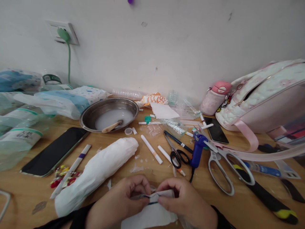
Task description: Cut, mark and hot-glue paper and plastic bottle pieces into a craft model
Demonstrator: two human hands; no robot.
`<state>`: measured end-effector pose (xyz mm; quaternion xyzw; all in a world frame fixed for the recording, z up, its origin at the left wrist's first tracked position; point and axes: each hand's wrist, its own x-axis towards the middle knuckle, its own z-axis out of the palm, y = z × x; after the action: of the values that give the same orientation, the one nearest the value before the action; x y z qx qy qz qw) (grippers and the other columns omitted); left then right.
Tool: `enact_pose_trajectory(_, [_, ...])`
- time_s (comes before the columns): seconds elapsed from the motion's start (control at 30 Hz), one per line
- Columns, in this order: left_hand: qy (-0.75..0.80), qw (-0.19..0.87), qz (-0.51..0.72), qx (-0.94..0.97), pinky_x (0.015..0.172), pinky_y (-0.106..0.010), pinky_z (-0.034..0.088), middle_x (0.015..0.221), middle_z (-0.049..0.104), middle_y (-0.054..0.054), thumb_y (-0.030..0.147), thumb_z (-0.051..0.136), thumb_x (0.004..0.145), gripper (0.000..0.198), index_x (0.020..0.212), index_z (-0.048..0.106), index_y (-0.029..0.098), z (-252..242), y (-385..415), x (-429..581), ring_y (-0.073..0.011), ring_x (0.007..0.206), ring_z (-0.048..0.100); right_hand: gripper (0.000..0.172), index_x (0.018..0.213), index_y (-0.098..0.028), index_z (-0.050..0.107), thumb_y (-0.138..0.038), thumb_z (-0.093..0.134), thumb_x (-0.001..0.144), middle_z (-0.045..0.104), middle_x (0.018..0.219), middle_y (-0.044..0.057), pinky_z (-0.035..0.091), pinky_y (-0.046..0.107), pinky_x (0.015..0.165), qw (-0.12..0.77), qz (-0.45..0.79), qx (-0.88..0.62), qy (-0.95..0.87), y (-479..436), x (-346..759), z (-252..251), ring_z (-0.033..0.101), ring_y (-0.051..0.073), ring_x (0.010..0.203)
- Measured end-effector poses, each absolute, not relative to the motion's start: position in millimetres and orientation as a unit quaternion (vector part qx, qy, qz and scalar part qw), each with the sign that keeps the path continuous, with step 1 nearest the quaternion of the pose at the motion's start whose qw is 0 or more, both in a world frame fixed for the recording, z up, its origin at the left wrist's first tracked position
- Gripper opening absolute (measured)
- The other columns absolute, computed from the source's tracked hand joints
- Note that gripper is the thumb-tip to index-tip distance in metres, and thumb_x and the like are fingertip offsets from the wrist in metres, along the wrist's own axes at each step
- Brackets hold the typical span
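At the near edge of the table, my left hand (126, 197) and my right hand (182, 198) pinch a piece of white paper (150, 216) between thumbs and fingers. A short dark line shows across the paper between my thumbs, and its top edge looks folded or bunched. Just beyond my left hand lies a long form wrapped in white (100, 168), tilted across the table. Past my right hand are black-handled scissors (176, 154) and a blue glue gun (197, 151). A white marker (152, 149) lies ahead of both hands.
A metal bowl (84, 119) holds cloudy liquid and a wooden-handled brush (111, 126). On the left are a phone (54, 151) and plastic bottles (21, 136). Large grey scissors (220, 156), a black-and-yellow tool (269, 200), a pink flask (213, 98) and a backpack (269, 98) stand right.
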<state>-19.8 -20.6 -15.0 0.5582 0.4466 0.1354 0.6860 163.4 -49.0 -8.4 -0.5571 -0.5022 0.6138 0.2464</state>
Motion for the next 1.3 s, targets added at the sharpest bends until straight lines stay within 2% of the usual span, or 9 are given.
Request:
enact_pose_trajectory(0.1, [0.441, 0.685, 0.145, 0.561, 0.053, -0.021, 0.03, 0.064, 0.054, 0.006, 0.019, 0.056, 0.061, 0.016, 0.074, 0.048, 0.019, -13.9, -21.6, -20.2, -0.0097, 0.057, 0.045, 0.016, 0.074, -0.011, 0.065, -0.02, 0.061, 0.062, 0.049, 0.056, -0.003, 0.03, 0.021, 0.047, 0.247, 0.61, -0.565, -0.497, -49.8, 161.7, -6.6, 0.04, 0.008, 0.051])
enact_pose_trajectory(0.2, [0.437, 0.687, 0.128, 0.567, 0.053, -0.021, 0.032, 0.062, 0.054, 0.006, 0.022, 0.057, 0.062, 0.012, 0.072, 0.052, 0.019, -14.4, -20.6, -22.1, -0.0098, 0.056, 0.045, 0.018, 0.073, -0.011, 0.063, -0.023, 0.062, 0.06, 0.048, 0.057, -0.004, 0.029, 0.02, 0.046, 0.25, 0.623, -0.561, -0.484, -49.4, 161.5, -6.5, 0.039, 0.008, 0.05])
enact_pose_trajectory(0.4, [0.435, 0.661, 0.128, 0.598, 0.065, -0.025, 0.039, 0.07, 0.061, 0.002, 0.022, 0.055, 0.065, 0.009, 0.072, 0.059, 0.018, -10.5, -19.6, -23.5, -0.0142, 0.068, 0.052, 0.021, 0.08, -0.014, 0.065, -0.011, 0.058, 0.06, 0.057, 0.066, -0.002, 0.034, 0.019, 0.052, 0.282, 0.638, -0.525, -0.487, -49.7, 159.9, -7.0, 0.046, 0.009, 0.057])
enact_pose_trajectory(0.57, [0.427, 0.625, 0.123, 0.642, 0.072, -0.029, 0.043, 0.08, 0.067, -0.003, 0.023, 0.052, 0.066, 0.015, 0.076, 0.06, 0.016, -5.1, -19.8, -21.4, -0.0187, 0.077, 0.057, 0.019, 0.074, -0.015, 0.067, -0.008, 0.056, 0.061, 0.055, 0.059, -0.004, 0.031, 0.017, 0.046, 0.28, 0.614, -0.531, -0.512, -49.0, 158.0, -6.3, 0.042, 0.007, 0.052])
enact_pose_trajectory(0.83, [0.449, 0.573, 0.116, 0.675, 0.067, -0.028, 0.045, 0.076, 0.068, -0.005, 0.025, 0.05, 0.067, 0.016, 0.075, 0.061, 0.016, -0.4, -19.6, -20.8, -0.0195, 0.074, 0.06, 0.016, 0.075, -0.016, 0.066, -0.01, 0.058, 0.063, 0.059, 0.064, -0.003, 0.035, 0.018, 0.049, 0.276, 0.58, -0.534, -0.55, -52.1, 159.5, -6.2, 0.048, 0.009, 0.056])
enact_pose_trajectory(0.9, [0.444, 0.557, 0.122, 0.691, 0.068, -0.026, 0.046, 0.076, 0.069, -0.005, 0.024, 0.05, 0.069, 0.016, 0.074, 0.063, 0.016, 1.3, -20.7, -22.0, -0.0187, 0.074, 0.06, 0.012, 0.078, -0.015, 0.065, -0.018, 0.059, 0.068, 0.059, 0.067, -0.002, 0.037, 0.019, 0.054, 0.287, 0.6, -0.52, -0.535, -51.7, 159.6, -3.6, 0.05, 0.01, 0.061])
enact_pose_trajectory(1.03, [0.425, 0.527, 0.129, 0.725, 0.066, -0.022, 0.046, 0.076, 0.07, -0.002, 0.02, 0.048, 0.073, 0.017, 0.078, 0.064, 0.018, 3.2, -24.0, -24.5, -0.0163, 0.072, 0.061, 0.021, 0.078, -0.012, 0.061, -0.032, 0.055, 0.074, 0.055, 0.066, 0.0, 0.039, 0.022, 0.058, 0.28, 0.624, -0.538, -0.493, -49.8, 158.3, 0.3, 0.05, 0.012, 0.063])
enact_pose_trajectory(1.17, [0.416, 0.523, 0.115, 0.735, 0.065, -0.022, 0.044, 0.074, 0.068, -0.001, 0.02, 0.048, 0.075, 0.015, 0.077, 0.063, 0.018, 2.4, -24.9, -23.5, -0.015, 0.07, 0.06, 0.017, 0.075, -0.012, 0.06, -0.028, 0.061, 0.069, 0.057, 0.066, -0.001, 0.038, 0.021, 0.056, 0.273, 0.625, -0.533, -0.501, -50.2, 157.8, -1.4, 0.049, 0.011, 0.061])
enact_pose_trajectory(1.3, [0.429, 0.571, 0.137, 0.686, 0.063, -0.023, 0.042, 0.075, 0.064, 0.0, 0.021, 0.05, 0.072, 0.009, 0.079, 0.056, 0.019, -1.0, -24.6, -21.9, -0.0153, 0.072, 0.056, 0.012, 0.075, -0.014, 0.062, -0.023, 0.062, 0.067, 0.057, 0.065, -0.002, 0.037, 0.02, 0.054, 0.269, 0.604, -0.543, -0.517, -49.8, 158.8, -5.5, 0.049, 0.01, 0.059])
